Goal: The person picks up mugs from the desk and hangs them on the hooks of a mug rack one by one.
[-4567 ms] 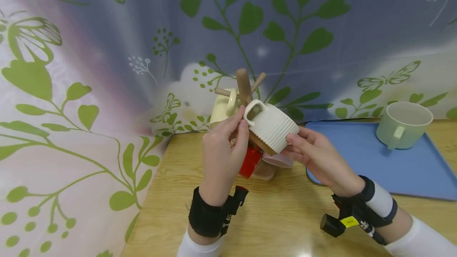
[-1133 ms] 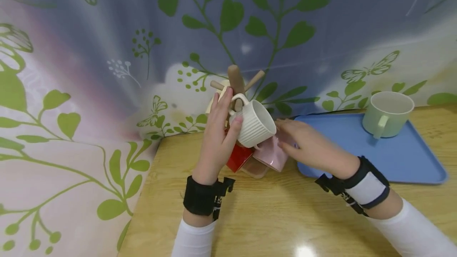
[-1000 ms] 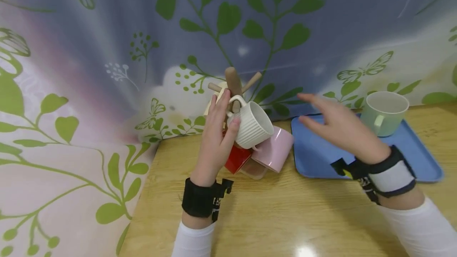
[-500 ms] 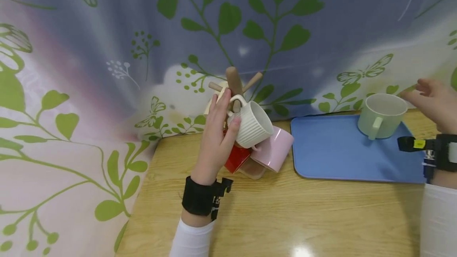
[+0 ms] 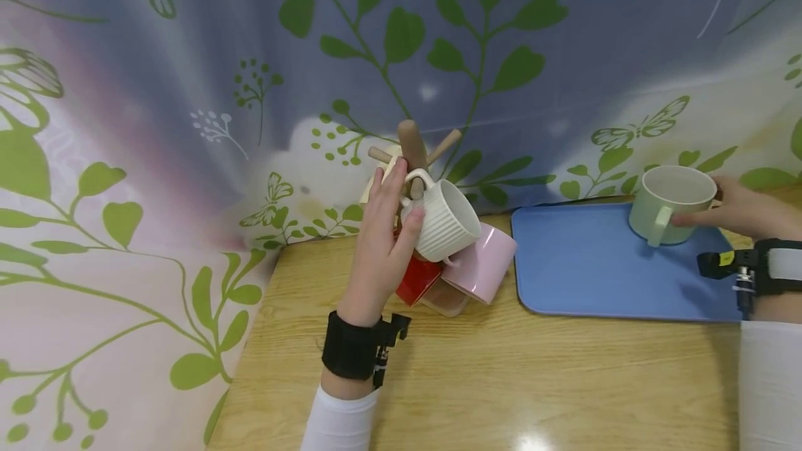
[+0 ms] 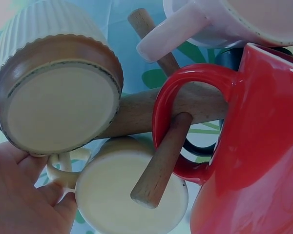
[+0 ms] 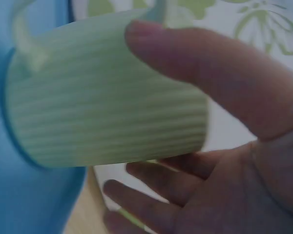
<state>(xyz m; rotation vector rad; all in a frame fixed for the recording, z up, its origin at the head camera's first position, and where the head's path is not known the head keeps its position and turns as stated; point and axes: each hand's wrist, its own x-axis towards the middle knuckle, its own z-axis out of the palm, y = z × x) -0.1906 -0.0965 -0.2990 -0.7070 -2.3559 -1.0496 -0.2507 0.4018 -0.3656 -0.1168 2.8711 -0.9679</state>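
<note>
At the upper left of the mug tree, a white ribbed mug hangs tilted, its brown base showing in the left wrist view. My left hand rests against that mug, fingers mostly straight and thumb on its side; its fingertips also come near the cream mug. On the right, a pale green ribbed mug stands upright on the blue tray. My right hand grips its right side, thumb by the handle and index finger behind; the other fingers spread below in the right wrist view.
Below the white mug hang a red mug and a pink mug, close together on wooden pegs. The wooden table extends in front. A patterned curtain stands right behind the tree and tray.
My right hand has left the white and pink mugs, swung right over the tray, and come down around the green mug. My left hand has stayed at the white mug.
</note>
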